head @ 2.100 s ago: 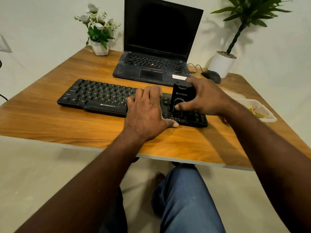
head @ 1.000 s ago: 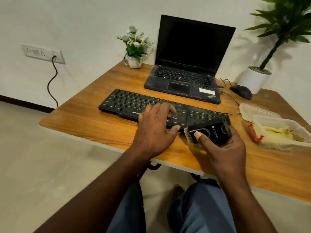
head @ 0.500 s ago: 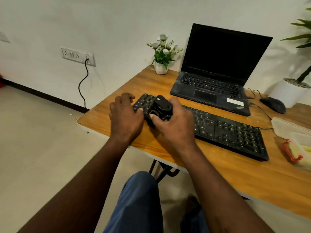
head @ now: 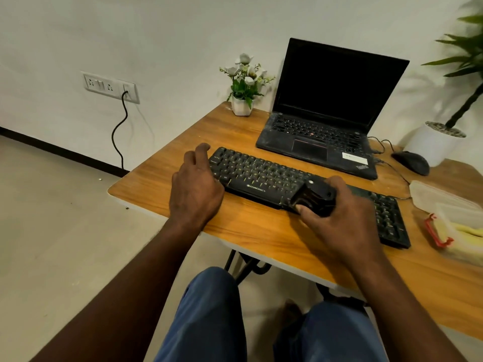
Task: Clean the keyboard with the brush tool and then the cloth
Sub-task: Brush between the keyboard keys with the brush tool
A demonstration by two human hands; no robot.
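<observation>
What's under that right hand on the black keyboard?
A black brush tool, gripped by the right hand and set on the front rows of the keyboard near its middle. The keys beneath it are covered, and its bristles cannot be made out.

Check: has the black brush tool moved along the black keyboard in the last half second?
Yes. The black brush tool in the right hand slid right along the black keyboard, from left end to mid-board.

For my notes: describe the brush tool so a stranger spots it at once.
On the wooden table, find the black keyboard before the laptop. The brush tool is the small black block at its near edge, the only thing the right hand grips.
</observation>
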